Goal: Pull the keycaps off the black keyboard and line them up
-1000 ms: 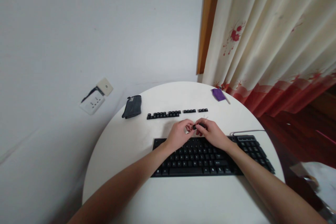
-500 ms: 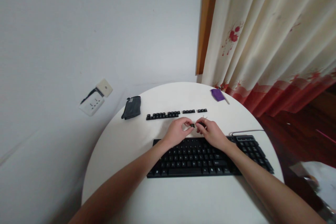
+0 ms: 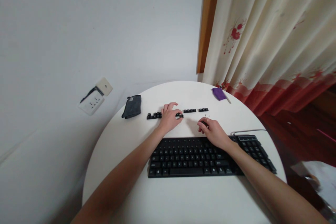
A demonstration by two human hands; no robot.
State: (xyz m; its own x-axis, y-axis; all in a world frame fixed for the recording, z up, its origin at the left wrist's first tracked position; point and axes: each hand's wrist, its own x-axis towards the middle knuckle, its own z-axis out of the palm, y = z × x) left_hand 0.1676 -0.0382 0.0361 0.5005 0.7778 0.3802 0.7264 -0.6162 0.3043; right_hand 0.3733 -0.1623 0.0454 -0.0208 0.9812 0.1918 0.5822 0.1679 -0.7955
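Observation:
At the right end of the left group of black keycaps (image 3: 153, 116), my left hand (image 3: 170, 117) pinches a keycap (image 3: 181, 116) between thumb and index finger, its other fingers stretched over the row. The keycap is at the table surface. My right hand (image 3: 211, 130) is closed round a small dark keycap puller (image 3: 204, 123), whose thin wire ends stick out beyond the fingers. That hand is above the back edge of the black keyboard (image 3: 189, 172). The keyboard's back rows look stripped of keycaps, though part is hidden under my right hand and forearm.
Two short keycap groups, one of several (image 3: 189, 111) and another (image 3: 203, 110), lie farther right. A dark zip pouch (image 3: 132, 106) is at the left edge of the round white table (image 3: 178, 199). At the back right lies a purple item with a pale stick (image 3: 218, 93). A cable (image 3: 249, 131) runs off the right side.
My left hand has moved left and away from me with the keycap, from beside my right hand to the keycap row. My right hand has barely moved and still holds the puller.

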